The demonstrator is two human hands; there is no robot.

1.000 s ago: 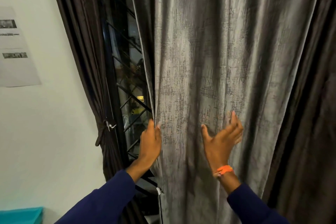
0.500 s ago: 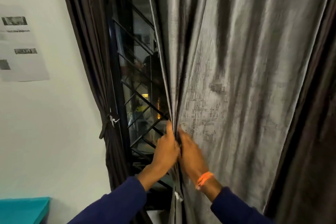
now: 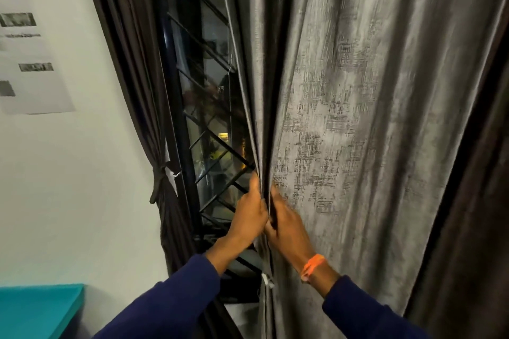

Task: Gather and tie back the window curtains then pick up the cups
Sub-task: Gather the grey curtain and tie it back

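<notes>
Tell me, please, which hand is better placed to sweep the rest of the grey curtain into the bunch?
Probably the right hand: it lies on the grey curtain, whose loose fabric hangs on its side, while the left hand grips the gathered edge by the window grille.

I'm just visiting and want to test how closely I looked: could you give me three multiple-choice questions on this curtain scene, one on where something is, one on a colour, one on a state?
1. Where are the two hands?
A. on the wall paper
B. at the grey curtain's left edge
C. on the teal surface

2. What colour is the band on the right wrist?
A. orange
B. green
C. white

3. What state is the dark curtain by the wall in?
A. hanging loose
B. lying on the floor
C. tied back

Answers: 1 B, the left hand and right hand bunch the edge of the grey curtain. 2 A, the wristband is orange. 3 C, a tie cinches the dark curtain at its waist.
</notes>
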